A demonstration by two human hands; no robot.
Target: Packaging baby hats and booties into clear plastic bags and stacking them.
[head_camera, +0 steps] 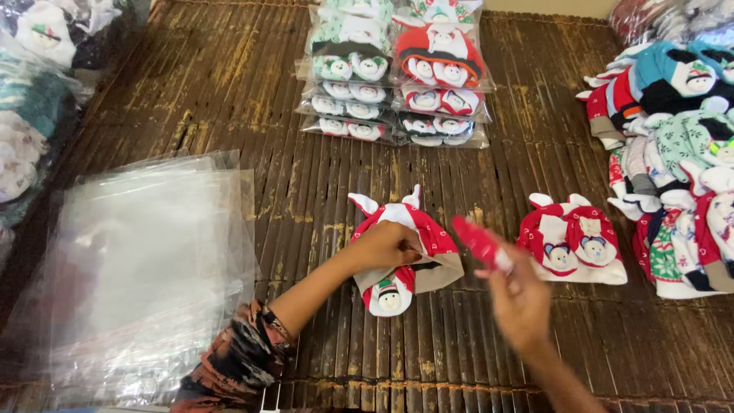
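Note:
My left hand presses down on a red and white snowman sock lying on the brown bamboo mat. My right hand is raised above the mat and grips a red sock piece, blurred by motion. To the right of it lies a folded pair of red snowman socks.
A pile of clear plastic bags lies at the left. Stacks of bagged socks sit at the far middle. Loose socks are heaped along the right edge, and more bagged items at the far left.

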